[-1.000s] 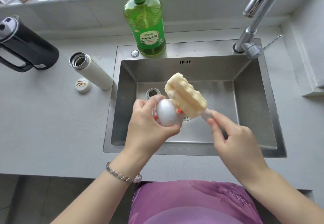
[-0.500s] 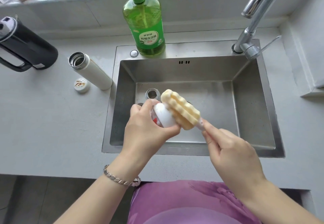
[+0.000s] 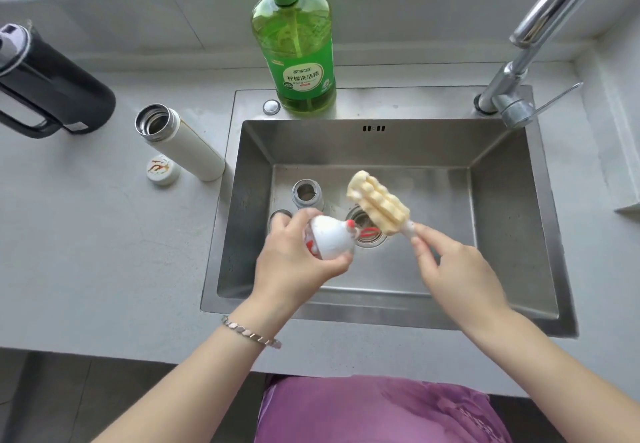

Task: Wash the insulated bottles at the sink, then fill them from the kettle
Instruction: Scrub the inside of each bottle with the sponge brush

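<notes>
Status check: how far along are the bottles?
Done: the white bottle on the counter and the steel bottle in the sink are uncapped. In hand: left hand grips a white domed piece, right hand pinches the sponge brush, apart from it. Left, apparently: scrubbing both bottles, rinsing, filling from the kettle.

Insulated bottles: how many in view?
2: white one on the counter left of the sink; steel-mouthed one inside it, behind the left hand. Hand may hide more.

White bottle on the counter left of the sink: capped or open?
Open. The white bottle shows a bare steel mouth; a small white cap lies beside it on the counter.
</notes>
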### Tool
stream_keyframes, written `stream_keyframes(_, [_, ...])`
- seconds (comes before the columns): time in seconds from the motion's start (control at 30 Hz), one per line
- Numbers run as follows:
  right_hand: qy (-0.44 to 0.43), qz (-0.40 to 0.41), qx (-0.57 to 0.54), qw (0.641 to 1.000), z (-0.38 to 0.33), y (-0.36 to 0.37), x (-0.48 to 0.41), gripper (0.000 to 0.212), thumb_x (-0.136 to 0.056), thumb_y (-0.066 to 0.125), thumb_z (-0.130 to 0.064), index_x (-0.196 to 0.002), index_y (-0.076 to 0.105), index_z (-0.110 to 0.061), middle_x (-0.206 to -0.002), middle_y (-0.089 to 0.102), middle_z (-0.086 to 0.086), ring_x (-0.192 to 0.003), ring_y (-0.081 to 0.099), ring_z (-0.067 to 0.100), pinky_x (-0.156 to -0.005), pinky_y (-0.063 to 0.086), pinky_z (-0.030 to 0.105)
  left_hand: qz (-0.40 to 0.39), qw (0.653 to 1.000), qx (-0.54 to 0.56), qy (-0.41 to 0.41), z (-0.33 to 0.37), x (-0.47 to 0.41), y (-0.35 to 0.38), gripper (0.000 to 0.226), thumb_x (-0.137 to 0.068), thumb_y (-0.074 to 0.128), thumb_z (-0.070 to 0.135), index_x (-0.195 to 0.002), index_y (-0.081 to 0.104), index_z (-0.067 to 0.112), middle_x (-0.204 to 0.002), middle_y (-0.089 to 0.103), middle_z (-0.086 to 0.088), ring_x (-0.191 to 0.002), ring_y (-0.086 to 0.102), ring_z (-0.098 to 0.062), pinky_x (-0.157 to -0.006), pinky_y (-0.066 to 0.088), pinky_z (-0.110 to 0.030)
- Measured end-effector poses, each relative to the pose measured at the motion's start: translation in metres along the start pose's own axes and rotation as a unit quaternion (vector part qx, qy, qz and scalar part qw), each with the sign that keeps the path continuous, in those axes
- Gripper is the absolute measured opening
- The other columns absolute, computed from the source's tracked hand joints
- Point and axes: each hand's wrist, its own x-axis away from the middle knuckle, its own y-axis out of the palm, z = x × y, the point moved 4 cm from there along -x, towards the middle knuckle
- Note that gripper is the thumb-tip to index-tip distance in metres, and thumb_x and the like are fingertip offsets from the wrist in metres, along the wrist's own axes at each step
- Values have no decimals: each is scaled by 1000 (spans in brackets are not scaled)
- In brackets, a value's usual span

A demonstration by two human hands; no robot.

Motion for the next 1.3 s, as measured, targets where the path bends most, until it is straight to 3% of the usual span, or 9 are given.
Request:
stream_keyframes(0.1, [54, -23, -37, 998, 17, 4, -20, 32, -97, 40, -31, -123, 58, -28, -78, 66, 2, -84, 57, 31, -71, 43, 35, 41, 996, -21, -79, -49, -29, -6, 59, -60, 79, 41, -114, 54, 33, -100, 41, 2, -93, 57, -20, -82, 50, -33])
stream_keyframes(0.2, [92, -24, -71, 993, 26, 2, -31, 31, -96, 42, -29, -121, 60, -26, -99, 69, 10, -95, 59, 31, -78, 44, 36, 96, 988, -67, -103, -84, -56, -20, 63, -64, 78, 37, -121, 53, 29, -102, 40, 1, -97, 54, -22, -77, 43, -27])
stream_keyframes(0.63, [108, -74, -97, 987, -2, 24, -68, 27, -96, 43, -33, -116, 61, -31, -94, 66, -8, -99, 59, 19, -73, 38, 27, -38, 969, -237, -54, -112, -127, 43, 57, -74, 66, 46, -123, 47, 21, -109, 39, -6, -99, 42, -27, -64, 38, -30])
stream_keyframes(0.83, [99, -96, -94, 986, -19, 35, -75, 27, -96, 44, -30, -116, 63, -28, -96, 67, -6, -99, 58, 18, -75, 38, 27, -114, 955, -271, -38, -121, -118, 38, 87, -78, 64, 52, -146, 16, 27, -136, 31, -4, -119, 40, -24, -82, 45, -32])
stream_keyframes(0.93, [71, -96, -98, 988, -30, 37, -76, 23, -96, 45, -30, -109, 64, -32, -94, 68, -5, -95, 60, 18, -77, 40, 29, -118, 963, -239, -48, -117, -105, 25, 83, -80, 64, 47, -146, 17, 27, -145, 23, -5, -127, 35, -25, -90, 43, -32])
stream_keyframes(1.03, [43, -94, -110, 989, -37, 34, -73, 19, -95, 46, -31, -91, 58, -46, -78, 65, -16, -72, 56, 8, -74, 43, 29, 30, 986, -158, 54, -87, -93, -16, 56, -83, 57, 36, -134, 45, 17, -138, 42, -8, -122, 46, -25, -94, 42, -32])
stream_keyframes(1.1, [30, -86, -128, 988, -39, 31, -70, 18, -94, 47, -31, -91, 56, -47, -66, 62, -27, -68, 51, 1, -73, 42, 27, 205, 953, -137, 176, -62, -88, -62, 43, -79, 53, 29, -119, 59, 12, -124, 58, -10, -113, 53, -23, -91, 43, -33])
stream_keyframes(1.17, [24, -84, -146, 985, -41, 28, -64, 18, -94, 49, -31, -93, 58, -46, -54, 55, -32, -63, 46, -1, -70, 41, 23, 306, 918, -149, 203, -54, -90, -105, 41, -77, 64, 16, -117, 59, 11, -124, 59, -10, -117, 51, -23, -93, 41, -36])
stream_keyframes(1.3, [14, -100, -152, 983, -50, 26, -48, 23, -93, 50, -31, -87, 55, -52, -51, 52, -36, -62, 45, -2, -70, 39, 21, 258, 935, -233, 67, -65, -109, -145, 57, -77, 70, 12, -129, 50, 2, -136, 50, -13, -126, 48, -31, -94, 40, -45])
